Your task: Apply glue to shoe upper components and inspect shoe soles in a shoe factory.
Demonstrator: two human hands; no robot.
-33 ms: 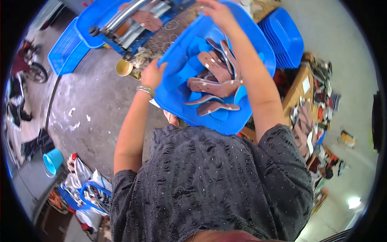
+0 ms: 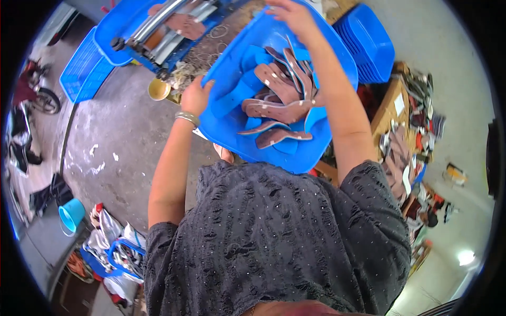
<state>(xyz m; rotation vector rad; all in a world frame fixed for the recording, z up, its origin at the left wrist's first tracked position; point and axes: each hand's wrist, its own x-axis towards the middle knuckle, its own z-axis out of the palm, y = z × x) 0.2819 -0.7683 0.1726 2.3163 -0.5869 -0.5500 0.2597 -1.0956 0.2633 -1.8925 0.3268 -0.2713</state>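
The left hand point(image 2: 196, 99) holds the near-left rim of a blue tub point(image 2: 224, 126), which sits before the person's torso with curved brown pieces point(image 2: 279, 110) heaped inside; the right hand point(image 2: 296, 20) is at the far rim, fingers extended, though whether it grips I cannot tell; a roller machine point(image 2: 174, 31) stands beyond, to the left.

The tub point(image 2: 221, 121) by our right hand point(image 2: 292, 18) is smooth, glossy plastic; beyond our left hand point(image 2: 196, 97), metal rollers point(image 2: 168, 47) shine.
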